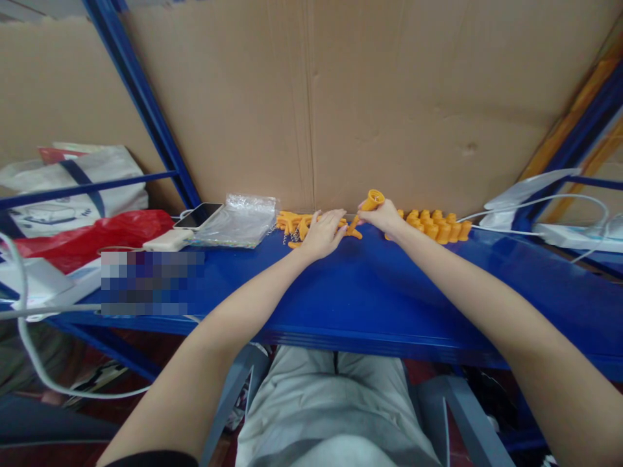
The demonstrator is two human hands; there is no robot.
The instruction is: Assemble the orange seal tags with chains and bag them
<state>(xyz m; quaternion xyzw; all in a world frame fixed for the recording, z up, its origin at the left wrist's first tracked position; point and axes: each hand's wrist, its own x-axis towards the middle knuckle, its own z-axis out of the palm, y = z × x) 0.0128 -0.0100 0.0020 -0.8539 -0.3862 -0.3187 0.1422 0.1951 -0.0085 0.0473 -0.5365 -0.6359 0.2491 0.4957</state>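
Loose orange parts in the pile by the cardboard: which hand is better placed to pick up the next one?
Left, probably. The left hand lies flat on the loose orange pile, fingers free. The right hand already grips an orange funnel-shaped piece and sits beside the standing orange row.

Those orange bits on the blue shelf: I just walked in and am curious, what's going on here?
A person works bare-handed at a blue shelf. The right hand holds up one orange funnel-shaped piece. The left hand rests flat on a loose pile of orange parts, a few small metal springs among them. More orange pieces stand in a cluster to the right. A clear plastic bag and a phone lie to the left.
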